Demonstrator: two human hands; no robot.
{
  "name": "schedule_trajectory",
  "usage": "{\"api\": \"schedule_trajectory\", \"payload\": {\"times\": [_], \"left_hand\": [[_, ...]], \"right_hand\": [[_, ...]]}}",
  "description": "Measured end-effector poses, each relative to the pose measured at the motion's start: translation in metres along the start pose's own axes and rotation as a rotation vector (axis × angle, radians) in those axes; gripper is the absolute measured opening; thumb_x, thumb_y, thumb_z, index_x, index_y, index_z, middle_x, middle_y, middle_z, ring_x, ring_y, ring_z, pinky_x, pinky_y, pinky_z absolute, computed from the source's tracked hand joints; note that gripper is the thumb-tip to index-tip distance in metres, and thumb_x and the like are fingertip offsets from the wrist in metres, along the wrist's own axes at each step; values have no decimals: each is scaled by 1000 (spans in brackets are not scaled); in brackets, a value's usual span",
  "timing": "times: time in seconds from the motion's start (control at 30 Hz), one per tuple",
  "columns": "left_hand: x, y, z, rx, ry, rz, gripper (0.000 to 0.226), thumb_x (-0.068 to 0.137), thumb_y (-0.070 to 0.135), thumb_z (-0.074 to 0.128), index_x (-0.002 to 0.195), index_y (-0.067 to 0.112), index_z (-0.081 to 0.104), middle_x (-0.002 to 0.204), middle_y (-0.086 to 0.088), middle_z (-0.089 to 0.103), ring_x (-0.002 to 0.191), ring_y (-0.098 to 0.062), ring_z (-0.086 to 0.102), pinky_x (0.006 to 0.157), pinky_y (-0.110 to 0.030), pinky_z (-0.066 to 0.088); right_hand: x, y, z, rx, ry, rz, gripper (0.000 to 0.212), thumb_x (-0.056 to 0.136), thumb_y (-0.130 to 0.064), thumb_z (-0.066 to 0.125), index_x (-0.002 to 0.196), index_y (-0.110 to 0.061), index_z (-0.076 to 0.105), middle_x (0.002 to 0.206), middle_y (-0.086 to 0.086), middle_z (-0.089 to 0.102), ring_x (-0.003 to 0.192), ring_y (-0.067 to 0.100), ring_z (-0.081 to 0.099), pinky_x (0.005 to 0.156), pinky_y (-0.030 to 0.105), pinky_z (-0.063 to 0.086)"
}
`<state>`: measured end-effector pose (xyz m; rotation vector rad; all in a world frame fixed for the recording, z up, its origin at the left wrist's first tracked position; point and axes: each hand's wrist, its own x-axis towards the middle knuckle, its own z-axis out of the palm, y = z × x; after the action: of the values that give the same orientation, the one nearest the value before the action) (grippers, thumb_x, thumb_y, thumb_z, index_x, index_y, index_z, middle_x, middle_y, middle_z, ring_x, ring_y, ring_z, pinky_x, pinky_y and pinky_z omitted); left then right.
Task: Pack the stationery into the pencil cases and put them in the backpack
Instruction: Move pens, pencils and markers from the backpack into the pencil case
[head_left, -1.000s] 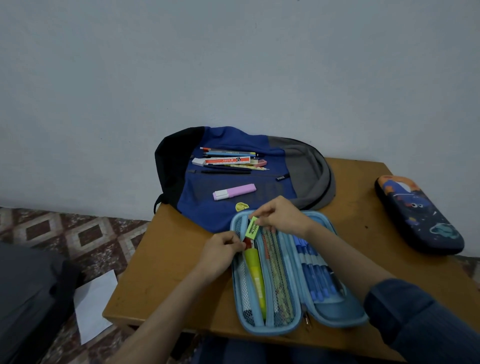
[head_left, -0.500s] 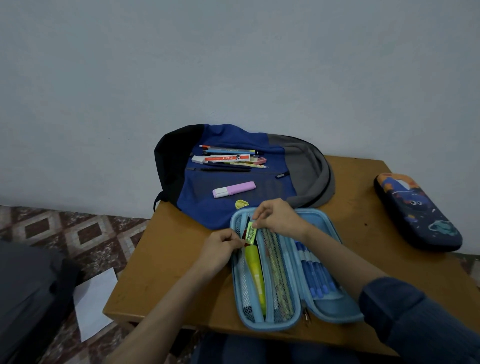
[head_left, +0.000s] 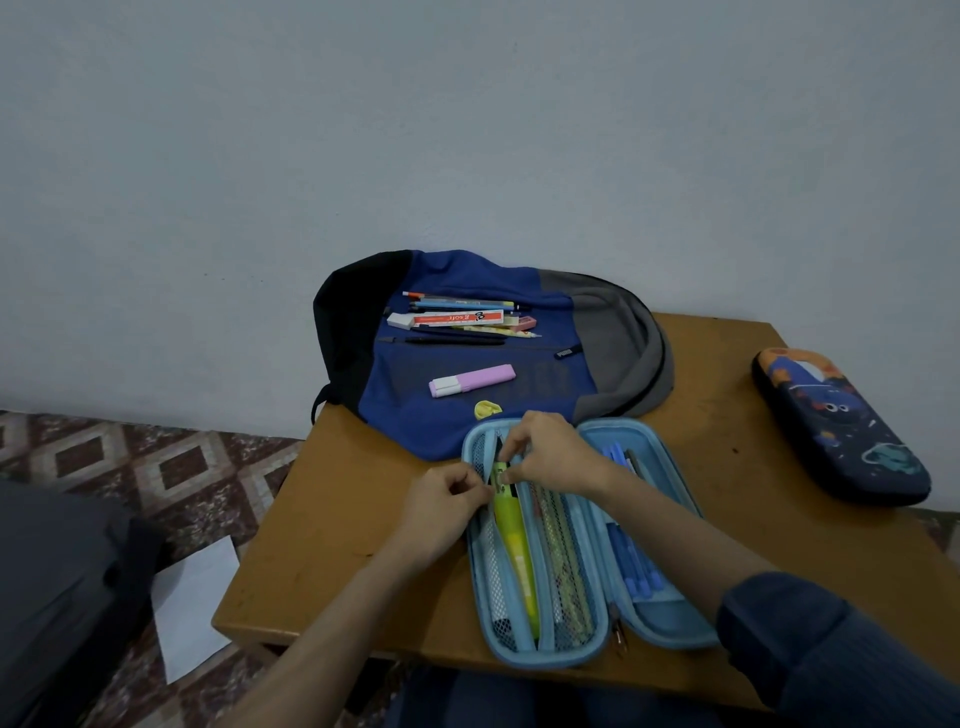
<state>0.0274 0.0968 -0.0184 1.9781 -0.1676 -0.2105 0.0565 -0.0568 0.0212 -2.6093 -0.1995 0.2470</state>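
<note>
A light blue pencil case (head_left: 597, 652) lies open on the wooden table (head_left: 322, 545), holding a yellow-green highlighter (head_left: 514, 540) and blue pens (head_left: 631, 561). My right hand (head_left: 556, 454) pinches a small green eraser (head_left: 501, 475) and pushes it into the left mesh pocket. My left hand (head_left: 444, 501) grips the pocket's edge beside it. Behind lies a blue, black and grey backpack (head_left: 613, 332), flat, with a pink highlighter (head_left: 472, 380), a yellow bit (head_left: 487, 409) and a pile of pens and erasers (head_left: 462, 319) on top.
A second, dark pencil case (head_left: 841, 426) with a space print lies shut at the table's right edge. A white sheet of paper (head_left: 195, 592) lies on the patterned floor to the left, near a dark bag (head_left: 57, 587). A pale wall stands behind.
My right hand has lowered the green eraser from above the case's top edge down into the left mesh pocket. My left hand has stayed at the pocket's edge.
</note>
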Motion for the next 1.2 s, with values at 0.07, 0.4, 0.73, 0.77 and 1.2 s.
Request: {"api": "schedule_trajectory", "payload": {"times": [0.07, 0.4, 0.73, 0.77, 1.2], "left_hand": [[0, -1, 1, 18, -4, 27, 24, 86, 15, 63, 65, 9, 53, 61, 1, 48, 54, -6, 40, 51, -15, 31], [-7, -7, 4, 9, -6, 146, 10, 89, 18, 61, 87, 18, 71, 71, 2, 62, 66, -2, 53, 62, -15, 39], [-16, -14, 8, -319, 266, 7, 21, 88, 6, 57, 69, 14, 61, 70, -14, 53, 65, -17, 46, 58, -20, 39], [-17, -15, 8, -320, 277, 9, 21, 88, 7, 58, 69, 14, 60, 69, -15, 53, 64, -18, 46, 59, -23, 40], [-16, -20, 9, -260, 290, 26, 22, 88, 7, 57, 68, 16, 59, 65, -8, 56, 62, -12, 49, 61, -27, 41]], "right_hand": [[0, 2, -3, 2, -8, -9, 25, 76, -18, 77, 99, -9, 73, 71, -18, 43, 72, 4, 49, 69, 19, 39], [18, 2, -10, 74, 292, 27, 18, 87, -10, 58, 80, -4, 73, 86, 8, 71, 78, 13, 58, 77, 27, 49], [53, -4, 4, -13, 272, 44, 24, 88, -17, 63, 109, -6, 66, 111, 12, 65, 102, 26, 60, 83, 35, 48], [55, -4, 6, -30, 252, 42, 29, 88, -21, 63, 114, -9, 64, 113, 11, 63, 104, 26, 58, 83, 35, 47], [60, -14, 7, -431, 60, -91, 34, 92, -27, 55, 124, -18, 59, 127, 10, 53, 118, 30, 45, 93, 39, 40]]}}
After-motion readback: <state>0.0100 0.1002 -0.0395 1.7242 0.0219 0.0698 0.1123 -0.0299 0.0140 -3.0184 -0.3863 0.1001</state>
